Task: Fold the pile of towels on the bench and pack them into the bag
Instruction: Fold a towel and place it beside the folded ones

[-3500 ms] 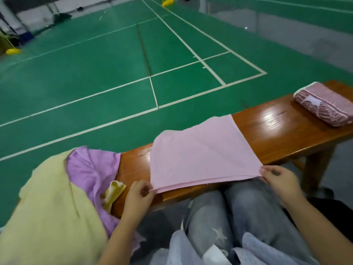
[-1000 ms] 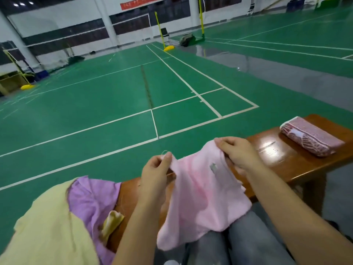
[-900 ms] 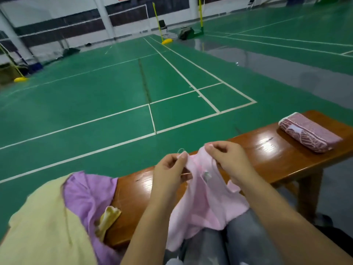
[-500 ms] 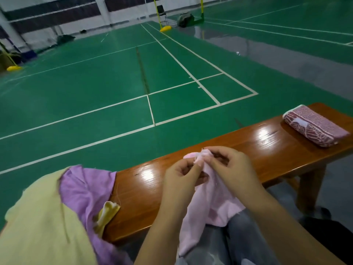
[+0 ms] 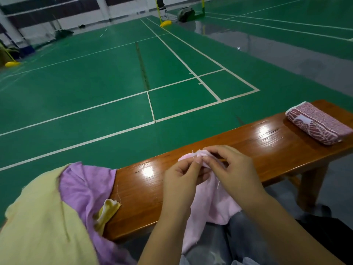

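Pinching pink towel (image 5: pixel 210 203) top, hands (image 5: pixel 206 169) together, cloth hanging down

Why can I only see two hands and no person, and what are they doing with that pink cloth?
The camera sits on the person's head and looks down, so you see only their arms. The left hand and right hand pinch the bunched top of a pink towel that hangs over their lap. In front is a shiny wooden bench. On its far right lies a folded patterned towel. On its left is a pile with a yellow towel and a purple towel.
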Available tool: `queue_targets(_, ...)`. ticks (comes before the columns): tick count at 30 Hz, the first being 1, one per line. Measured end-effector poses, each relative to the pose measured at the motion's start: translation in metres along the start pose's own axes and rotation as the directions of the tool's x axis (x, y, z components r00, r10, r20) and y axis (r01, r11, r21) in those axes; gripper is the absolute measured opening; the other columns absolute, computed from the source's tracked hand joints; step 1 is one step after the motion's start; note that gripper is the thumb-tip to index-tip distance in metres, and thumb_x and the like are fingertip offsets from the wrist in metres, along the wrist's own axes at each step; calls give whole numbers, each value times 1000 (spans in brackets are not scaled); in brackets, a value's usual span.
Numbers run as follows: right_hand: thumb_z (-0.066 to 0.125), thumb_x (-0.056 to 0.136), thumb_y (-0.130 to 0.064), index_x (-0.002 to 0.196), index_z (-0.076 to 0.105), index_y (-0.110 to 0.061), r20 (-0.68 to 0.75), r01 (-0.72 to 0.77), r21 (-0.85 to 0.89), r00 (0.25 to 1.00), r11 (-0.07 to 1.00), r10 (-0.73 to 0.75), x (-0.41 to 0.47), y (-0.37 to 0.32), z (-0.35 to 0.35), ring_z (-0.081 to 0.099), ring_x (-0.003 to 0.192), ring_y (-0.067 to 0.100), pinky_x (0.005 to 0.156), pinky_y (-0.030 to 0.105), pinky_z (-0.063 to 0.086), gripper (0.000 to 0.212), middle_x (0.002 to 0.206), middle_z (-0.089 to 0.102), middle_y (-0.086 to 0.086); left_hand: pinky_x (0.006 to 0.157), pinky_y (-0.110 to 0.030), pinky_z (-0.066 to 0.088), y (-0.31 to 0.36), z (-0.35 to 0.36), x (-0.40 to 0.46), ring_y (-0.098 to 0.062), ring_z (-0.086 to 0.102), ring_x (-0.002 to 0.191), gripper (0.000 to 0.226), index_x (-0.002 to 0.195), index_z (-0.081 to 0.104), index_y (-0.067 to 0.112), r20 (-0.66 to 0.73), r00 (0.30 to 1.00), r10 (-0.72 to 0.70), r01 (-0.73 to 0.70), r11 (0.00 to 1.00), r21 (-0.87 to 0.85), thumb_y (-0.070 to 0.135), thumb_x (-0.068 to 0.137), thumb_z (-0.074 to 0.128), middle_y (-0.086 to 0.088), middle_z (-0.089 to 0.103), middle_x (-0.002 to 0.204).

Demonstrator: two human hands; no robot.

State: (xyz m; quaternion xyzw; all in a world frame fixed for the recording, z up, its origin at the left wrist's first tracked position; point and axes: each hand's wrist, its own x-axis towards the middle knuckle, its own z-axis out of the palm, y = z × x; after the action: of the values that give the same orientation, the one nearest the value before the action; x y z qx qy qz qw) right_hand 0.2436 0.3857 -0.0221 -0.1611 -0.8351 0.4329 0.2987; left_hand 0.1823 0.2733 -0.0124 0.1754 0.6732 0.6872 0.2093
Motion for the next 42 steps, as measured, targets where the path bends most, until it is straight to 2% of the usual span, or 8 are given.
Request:
queue_targets(12, 65, 88, -23, 125, 56, -25, 148, -43, -25, 988, 999, 47, 0, -3, 1, 56, 105, 1, 87, 9, 46, 38, 117, 60, -13, 87, -37, 57, 2, 5, -3, -18, 70, 97, 27, 103, 73, 12, 30, 999, -46, 47, 998, -31, 23, 100, 48, -6, 75, 97)
queue_targets(16, 63, 90, -21, 114, 61, -23, 135, -89, 66, 988, 994, 80, 6, -1, -7, 60, 98, 2, 85, 14, 51, 24, 107, 66, -10, 86, -33, 57, 6, 2, -3, -17, 70, 97, 28, 102, 74, 16, 108, 993, -40, 44, 999, -32, 25, 100, 48, -4, 75, 98)
queue_targets(21, 61, 90, -18, 107, 63, -20, 217, -168, 302, 971, 938, 104, 13, 2, -22, 64, 97, 5, 85, 25, 54, 17, 100, 69, -9, 77, -21, 54, -5, -26, 5, -3, 65, 92, 15, 97, 69, 35, 70, 981, 183, -196, 924, 329, 23, 91, 64, 13, 71, 95)
queue_targets(23, 60, 89, -19, 107, 62, -18, 254, -183, 361, 963, 914, 92, 15, 0, -27, 65, 96, 5, 81, 20, 53, 18, 98, 69, -9, 88, -16, 48, -15, -44, 18, 4, 53, 108, 38, 115, 54, 45, 42, 974, 223, -211, 824, 526, 31, 84, 71, 19, 58, 120)
queue_targets(26, 60, 87, -19, 105, 62, -16, 290, -183, 437, 955, 881, 55, 19, -6, -36, 66, 91, 1, 75, 14, 50, 19, 94, 71, -11, 114, -34, 26, -26, -66, 40, -3, 19, 139, 92, 145, 19, 47, 166, 986, 28, -131, 749, 649, 35, 77, 79, 19, 15, 156)
queue_targets(29, 60, 81, -22, 103, 63, -15, 297, -170, 507, 955, 845, 14, 24, -13, -43, 67, 90, 3, 74, 14, 50, 24, 92, 72, -9, 111, -33, 28, -29, -68, 52, -5, 23, 139, 99, 147, 15, 48, 278, 952, -127, -38, 854, 519, 22, 77, 80, 21, 20, 154)
queue_targets(33, 62, 78, -22, 102, 64, -15, 287, -154, 546, 958, 823, -12, 30, -14, -51, 67, 89, 5, 75, 16, 51, 24, 91, 72, -6, 90, -29, 53, -32, -64, 61, -20, 60, 116, 59, 126, 55, 24, 352, 920, -173, 108, 974, 199, 8, 73, 77, 1, 66, 122)
queue_targets(42, 59, 89, -4, 97, 63, -17, 59, -87, 496, 996, 864, 66, 65, -21, -82, 66, 78, 3, 71, 18, 54, 15, 81, 73, -11, 59, -18, 48, 38, -73, 63, -9, 57, 64, 25, 74, 56, 13, 311, 938, 150, -136, 989, -65, 7, 59, 75, 3, 60, 67)
